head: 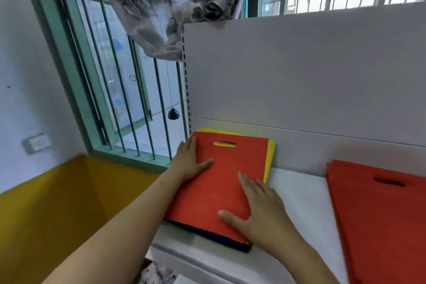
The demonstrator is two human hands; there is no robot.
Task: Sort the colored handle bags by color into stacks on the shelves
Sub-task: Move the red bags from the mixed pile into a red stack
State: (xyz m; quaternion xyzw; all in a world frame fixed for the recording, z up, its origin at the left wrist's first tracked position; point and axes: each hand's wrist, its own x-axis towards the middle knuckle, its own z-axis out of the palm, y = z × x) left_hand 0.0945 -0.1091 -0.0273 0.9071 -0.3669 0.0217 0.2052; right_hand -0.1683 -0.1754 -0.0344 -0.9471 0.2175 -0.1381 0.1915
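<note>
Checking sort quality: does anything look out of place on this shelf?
Yes. The red bag under both hands lies on a mixed pile showing yellow and dark blue edges, while an all-red stack sits at right.

We see two hands, the left hand (pixel 192 161) and the right hand (pixel 258 210), two red bags (pixel 221 182) (pixel 380 214), one yellow bag (pixel 270 157) and one dark blue bag (pixel 230 241).

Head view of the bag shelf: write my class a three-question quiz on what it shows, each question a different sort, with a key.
1. True or false: both hands, left hand and right hand, lie flat on the top red bag.
2. Which colour shows at the pile's far edge? A green, B yellow, C white.
3. Fill in: a separate stack to the right on the shelf is ____.

Key: 1 true; 2 B; 3 red.
</note>
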